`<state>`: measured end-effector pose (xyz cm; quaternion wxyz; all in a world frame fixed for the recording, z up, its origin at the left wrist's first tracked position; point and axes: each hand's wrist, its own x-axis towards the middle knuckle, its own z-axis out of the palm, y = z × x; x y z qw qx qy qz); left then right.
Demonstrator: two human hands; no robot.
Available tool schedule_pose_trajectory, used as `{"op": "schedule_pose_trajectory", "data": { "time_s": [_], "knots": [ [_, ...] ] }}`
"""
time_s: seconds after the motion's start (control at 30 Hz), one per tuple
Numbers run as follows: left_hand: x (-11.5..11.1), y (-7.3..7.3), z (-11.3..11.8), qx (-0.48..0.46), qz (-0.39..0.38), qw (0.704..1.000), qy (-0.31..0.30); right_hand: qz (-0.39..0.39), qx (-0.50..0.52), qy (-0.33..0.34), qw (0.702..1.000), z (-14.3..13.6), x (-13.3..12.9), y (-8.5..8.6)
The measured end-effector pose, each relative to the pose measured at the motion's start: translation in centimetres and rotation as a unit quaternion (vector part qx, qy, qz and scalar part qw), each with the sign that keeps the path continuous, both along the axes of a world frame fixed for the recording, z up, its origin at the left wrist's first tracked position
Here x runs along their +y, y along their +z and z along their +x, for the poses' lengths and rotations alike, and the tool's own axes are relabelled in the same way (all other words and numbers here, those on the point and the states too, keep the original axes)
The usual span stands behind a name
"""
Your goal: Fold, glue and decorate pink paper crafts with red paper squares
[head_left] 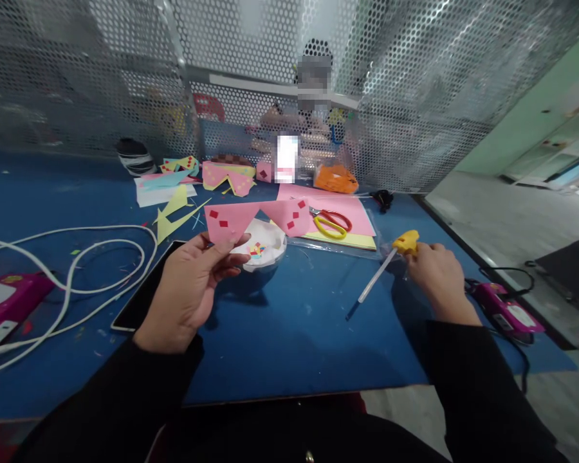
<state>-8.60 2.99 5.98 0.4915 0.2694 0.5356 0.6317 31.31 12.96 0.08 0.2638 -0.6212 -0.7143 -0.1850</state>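
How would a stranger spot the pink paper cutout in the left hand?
On the blue table, find the bowl lined with white paper. By it, the left hand holds the pink paper cutout. Unlike the pink paper mask farther back, it is in a hand and bears bold red squares.

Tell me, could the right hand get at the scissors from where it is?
Probably yes: the scissors' handles lie uncovered, though the right hand seems to hold a yellow object it might need to release first.
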Motion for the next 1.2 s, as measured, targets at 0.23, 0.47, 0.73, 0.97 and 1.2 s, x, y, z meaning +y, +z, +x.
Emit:
{"op": "schedule_pose_trajectory", "data": {
  "time_s": [0.23, 0.47, 0.73, 0.97, 1.2],
  "knots": [
    [0.0, 0.0, -0.3, -0.002, -0.004, 1.0, 0.015, 0.039, -0.04, 0.027, 0.998, -0.2, -0.8, 0.5],
    [0.3, -0.5, -0.9, -0.015, 0.008, 0.999, 0.03, 0.024, -0.042, 0.05, 0.998, -5.8, -4.2, 5.7],
    [0.3, -0.1, -1.5, -0.022, 0.025, 0.996, 0.083, -0.089, 0.011, 0.394, 0.915, -17.7, -1.6, 8.3],
    [0.4, -0.2, -1.6, -0.047, 0.007, 0.994, 0.1, -0.284, -0.077, 0.468, 0.833, -25.3, 2.9, 5.2],
    [0.2, -0.3, -1.7, -0.049, -0.012, 0.995, 0.085, -0.337, -0.133, 0.456, 0.813, -27.9, 4.2, 3.5]
  ]
}}
